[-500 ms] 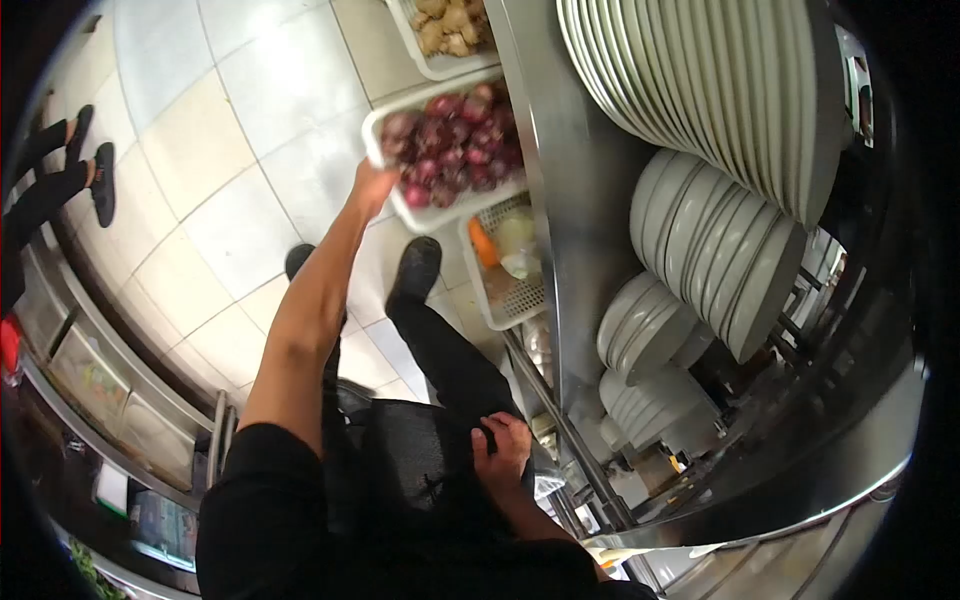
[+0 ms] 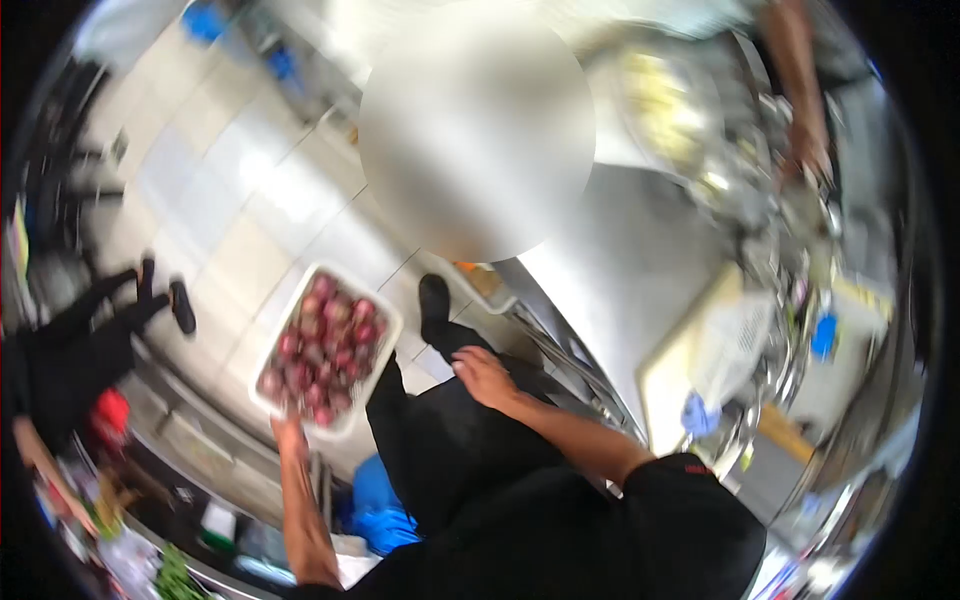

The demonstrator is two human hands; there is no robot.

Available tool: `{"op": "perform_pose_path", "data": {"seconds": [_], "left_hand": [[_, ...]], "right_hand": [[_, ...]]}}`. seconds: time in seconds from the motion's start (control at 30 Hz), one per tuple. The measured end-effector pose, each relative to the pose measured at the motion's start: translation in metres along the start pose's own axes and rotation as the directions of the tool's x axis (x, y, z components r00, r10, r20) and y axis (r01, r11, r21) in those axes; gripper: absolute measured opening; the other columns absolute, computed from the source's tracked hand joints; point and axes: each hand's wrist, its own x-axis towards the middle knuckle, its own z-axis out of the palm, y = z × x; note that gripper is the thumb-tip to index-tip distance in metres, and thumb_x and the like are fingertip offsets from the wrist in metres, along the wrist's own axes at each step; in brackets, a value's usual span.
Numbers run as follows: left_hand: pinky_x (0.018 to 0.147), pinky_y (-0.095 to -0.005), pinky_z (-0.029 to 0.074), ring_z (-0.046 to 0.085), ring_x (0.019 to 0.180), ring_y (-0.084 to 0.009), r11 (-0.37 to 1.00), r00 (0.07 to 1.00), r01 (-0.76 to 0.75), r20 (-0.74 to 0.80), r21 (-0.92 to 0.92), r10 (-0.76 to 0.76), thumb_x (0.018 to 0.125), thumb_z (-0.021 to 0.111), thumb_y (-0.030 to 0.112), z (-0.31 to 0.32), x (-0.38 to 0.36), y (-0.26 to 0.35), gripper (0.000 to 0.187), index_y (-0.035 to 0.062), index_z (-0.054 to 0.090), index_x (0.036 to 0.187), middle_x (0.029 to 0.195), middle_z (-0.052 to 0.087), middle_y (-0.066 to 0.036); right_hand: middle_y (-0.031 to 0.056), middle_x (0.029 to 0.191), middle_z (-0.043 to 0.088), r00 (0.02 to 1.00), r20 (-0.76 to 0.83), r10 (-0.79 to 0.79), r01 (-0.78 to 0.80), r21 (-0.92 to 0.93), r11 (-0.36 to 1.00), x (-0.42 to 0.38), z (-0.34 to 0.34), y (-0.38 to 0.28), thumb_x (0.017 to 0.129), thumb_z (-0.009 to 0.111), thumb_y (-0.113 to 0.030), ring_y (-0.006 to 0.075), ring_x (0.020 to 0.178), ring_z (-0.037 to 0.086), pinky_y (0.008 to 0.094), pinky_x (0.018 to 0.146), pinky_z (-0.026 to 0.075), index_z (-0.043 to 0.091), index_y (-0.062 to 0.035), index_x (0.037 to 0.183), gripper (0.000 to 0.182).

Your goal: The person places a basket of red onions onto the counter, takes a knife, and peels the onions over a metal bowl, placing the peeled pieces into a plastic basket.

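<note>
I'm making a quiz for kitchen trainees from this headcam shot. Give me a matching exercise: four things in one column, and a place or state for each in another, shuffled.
Things:
1. tray of red onions
2. left hand
3. right hand
4. steel counter

Places or states:
A. stretching along the right side
B. open, over the black apron
C. held up above the tiled floor
D. gripping the tray's near edge

Pairs: 1-C, 2-D, 3-B, 4-A

A steel table (image 2: 640,270) ran along the right, a white cutting board (image 2: 690,345) on it, pale tiled floor (image 2: 240,200) beside.
</note>
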Motion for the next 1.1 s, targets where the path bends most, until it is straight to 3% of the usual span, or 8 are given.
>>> {"op": "perform_pose_path", "data": {"seconds": [0.07,0.27,0.4,0.6,0.7,0.9,1.07,1.1], "left_hand": [[0.097,-0.0381,0.044,0.054,0.115,-0.0221,0.994,0.986,-0.077,0.153,0.08,0.064,0.088,0.054,0.001,-0.021,-0.054,0.017,0.048,0.005,0.045,0.134,0.127,0.055,-0.009],[0.089,-0.038,0.05,0.06,0.102,-0.0243,0.999,0.979,-0.037,0.201,0.024,0.032,0.067,0.053,-0.006,0.004,-0.179,0.117,0.064,-0.0003,0.046,0.13,0.118,0.058,-0.01],[0.092,-0.0365,0.048,0.058,0.108,-0.0254,0.982,0.854,-0.117,0.49,-0.148,0.175,0.066,0.054,-0.009,0.04,-0.202,0.174,0.065,-0.0033,0.045,0.13,0.12,0.057,-0.012],[0.092,-0.0401,0.049,0.059,0.103,-0.025,0.978,0.617,-0.111,0.759,-0.177,0.208,0.067,0.05,-0.006,0.047,-0.184,0.199,0.064,0.0001,0.044,0.13,0.114,0.058,-0.011],[0.093,-0.0419,0.05,0.059,0.102,-0.0257,0.987,0.633,-0.123,0.757,-0.107,0.161,0.069,0.05,-0.006,0.103,-0.201,0.214,0.062,0.001,0.043,0.13,0.116,0.056,-0.012],[0.088,-0.0391,0.053,0.059,0.105,-0.0248,0.994,0.65,-0.062,0.753,-0.087,0.107,0.071,0.05,-0.008,0.167,-0.231,0.2,0.06,0.0029,0.045,0.13,0.119,0.055,-0.011],[0.095,-0.0485,0.048,0.056,0.11,-0.0291,0.997,0.565,-0.03,0.821,-0.075,0.079,0.086,0.057,0.011,0.194,-0.231,0.193,0.05,0.0047,0.041,0.133,0.124,0.053,-0.012],[0.095,-0.0495,0.048,0.056,0.111,-0.0301,0.999,0.548,-0.007,0.835,-0.053,0.048,0.092,0.055,0.024,0.178,-0.229,0.19,0.048,0.0063,0.041,0.134,0.126,0.052,-0.014]], "right_hand": [[0.0199,0.128,0.051,0.999,-0.032,-0.033,0.035,0.08,0.996,-0.007,-0.017,-0.039,0.097,0.047,-0.034,0.0378,0.12,0.048,0.0423,0.102,0.038,0.052,-0.0015,0.125,0.043],[0.0246,0.136,0.046,0.98,-0.156,0.127,-0.013,0.578,0.816,-0.048,-0.094,-0.162,0.1,0.041,-0.042,0.0356,0.124,0.047,0.0383,0.104,0.037,0.036,-0.0022,0.141,0.058],[0.0238,0.131,0.048,0.807,-0.59,0.022,0.235,0.355,0.905,-0.1,-0.146,-0.217,0.099,0.043,-0.037,0.0367,0.125,0.045,0.0399,0.105,0.036,0.039,-0.0013,0.139,0.054],[0.0227,0.14,0.041,0.567,-0.823,-0.021,0.325,0.2,0.924,-0.156,-0.159,-0.288,0.098,0.045,-0.04,0.0363,0.129,0.042,0.0394,0.105,0.035,0.041,-0.0022,0.139,0.055],[0.0233,0.136,0.043,0.318,-0.938,-0.137,0.128,-0.1,0.987,-0.181,-0.205,-0.274,0.084,0.066,-0.028,0.0424,0.123,0.044,0.0435,0.102,0.039,0.049,-0.0021,0.132,0.058],[0.0173,0.087,0.066,0.043,-0.96,-0.277,-0.157,-0.28,0.947,-0.189,-0.376,-0.181,0.074,0.066,-0.013,0.0345,0.084,0.064,0.0442,0.077,0.05,0.068,-0.0013,0.083,0.015],[0.013,0.079,0.066,0.081,-0.972,-0.222,-0.503,-0.232,0.833,-0.112,-0.493,-0.081,0.073,0.06,-0.015,0.0319,0.072,0.066,0.0501,0.068,0.05,0.068,-0.0079,0.076,0.011],[0.014,0.092,0.067,0.128,-0.99,0.063,-0.6,-0.026,0.8,-0.127,-0.503,-0.08,0.075,0.06,-0.018,0.0312,0.084,0.066,0.0454,0.072,0.051,0.07,-0.0077,0.086,0.018]]}}
